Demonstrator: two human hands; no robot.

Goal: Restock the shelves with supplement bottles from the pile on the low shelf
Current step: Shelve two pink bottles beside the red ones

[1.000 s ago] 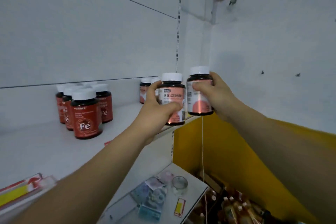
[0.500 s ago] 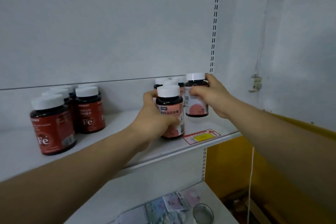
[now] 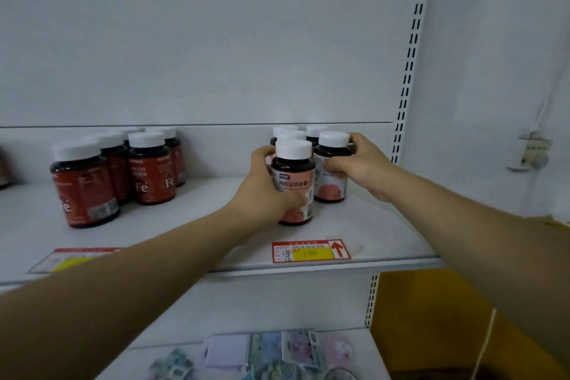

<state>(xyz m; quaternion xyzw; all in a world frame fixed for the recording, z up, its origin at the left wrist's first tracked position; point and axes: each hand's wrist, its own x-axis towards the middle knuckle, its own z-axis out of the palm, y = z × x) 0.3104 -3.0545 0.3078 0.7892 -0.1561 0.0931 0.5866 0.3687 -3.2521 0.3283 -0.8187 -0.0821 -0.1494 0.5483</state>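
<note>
Two dark supplement bottles with white caps and pink labels stand on the white shelf [image 3: 382, 234]. My left hand [image 3: 265, 191] wraps the front pink-label bottle [image 3: 294, 182], which rests on the shelf. Just right of it, my right hand [image 3: 364, 166] grips the second pink-label bottle [image 3: 331, 170], also resting on the shelf. Behind them stand more white-capped bottles [image 3: 290, 134] of the same kind, mostly hidden.
A group of red-label "Fe" bottles [image 3: 151, 170] stands at the shelf's left. Red and yellow price tags [image 3: 311, 251] lie on the shelf's front edge. A slotted upright [image 3: 407, 71] bounds the shelf at right. A lower shelf [image 3: 354, 339] holds small packets [image 3: 296, 348].
Both hands have carried their bottles from in front of the shelf edge onto the shelf and set them down in front of the pink-label group. The camera has turned left and upward.
</note>
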